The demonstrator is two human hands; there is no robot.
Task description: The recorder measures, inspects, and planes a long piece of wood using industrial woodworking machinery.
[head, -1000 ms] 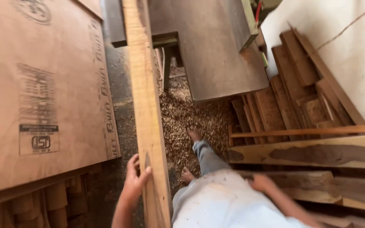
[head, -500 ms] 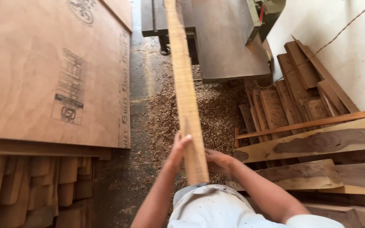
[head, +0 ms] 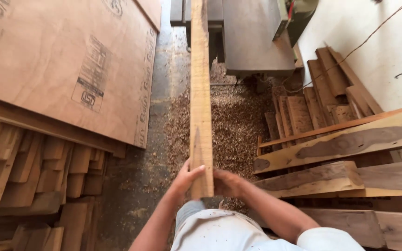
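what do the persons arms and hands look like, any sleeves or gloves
Both hands are bare: left hand and right hand show no gloves, rings or watch. The forearms are uncovered, with no sleeves visible. Pale dust-specked cloth covers the body below.

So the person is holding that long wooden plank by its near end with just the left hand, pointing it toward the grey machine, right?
Not quite: both hands grip it. The head view shows the left hand and the right hand clasping the near end of the long plank, which does point toward the grey machine.
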